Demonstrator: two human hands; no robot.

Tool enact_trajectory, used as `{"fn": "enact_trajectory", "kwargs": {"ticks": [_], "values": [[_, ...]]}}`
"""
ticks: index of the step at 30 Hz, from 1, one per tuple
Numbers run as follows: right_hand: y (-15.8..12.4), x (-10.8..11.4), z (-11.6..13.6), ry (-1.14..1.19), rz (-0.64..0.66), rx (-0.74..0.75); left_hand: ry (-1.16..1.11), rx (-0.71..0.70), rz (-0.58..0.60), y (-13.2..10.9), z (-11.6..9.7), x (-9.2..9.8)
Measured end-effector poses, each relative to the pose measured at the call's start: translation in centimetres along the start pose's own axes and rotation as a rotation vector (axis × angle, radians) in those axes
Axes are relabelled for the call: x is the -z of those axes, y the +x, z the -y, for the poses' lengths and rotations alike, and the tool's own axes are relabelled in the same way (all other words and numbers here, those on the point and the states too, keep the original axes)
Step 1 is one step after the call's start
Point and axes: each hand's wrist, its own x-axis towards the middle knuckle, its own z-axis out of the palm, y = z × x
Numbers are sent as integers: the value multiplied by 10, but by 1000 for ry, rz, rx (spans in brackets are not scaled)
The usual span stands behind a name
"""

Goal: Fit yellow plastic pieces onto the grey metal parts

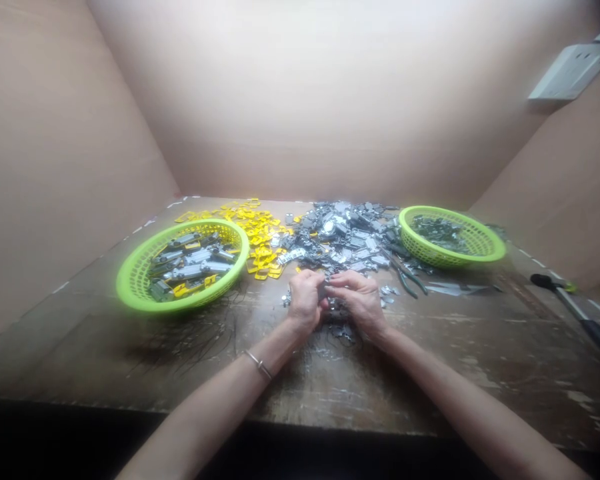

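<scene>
My left hand (305, 297) is closed round a small dark grey part (322, 289), whose exact kind is too small to tell. From the other side my right hand (359, 298) meets it, thumb and fingertips pinched together against its edge. Whether a second tiny piece sits in that pinch is hidden. Under and around both hands lie small silvery metal pieces (343, 331). Just beyond is a large heap of grey and silver parts (347, 233), with a spread of yellow frame-shaped parts (260, 230) to its left.
On the left stands a green basket (130, 293) holding grey, silver and yellow parts. Another green basket (500, 252), with dark small pieces, is at the right. Pliers (409, 279) lie near the heap. A black-handled tool (597, 337) rests far right. Walls enclose the wooden table (430, 387).
</scene>
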Motion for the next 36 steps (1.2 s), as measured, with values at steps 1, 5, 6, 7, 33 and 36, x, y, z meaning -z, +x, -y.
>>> {"fn": "enact_trajectory", "kwargs": {"ticks": [1,5,6,7,33,36], "values": [[0,0,1,-9,-12,-9,0,4,3,0,0,0],[1,-1,2,-23,-53,-101,-15,52,42,1,1,0],[1,0,1,-20,-58,-120,-18,72,63,1,0,0],[2,0,1,-19,-59,-130,-21,89,86,1,0,0],[-1,-4,10,-406,154,48,-217,-163,120,13,0,5],[-5,-9,9,-294,153,3,-203,-187,124,12,4,4]]}}
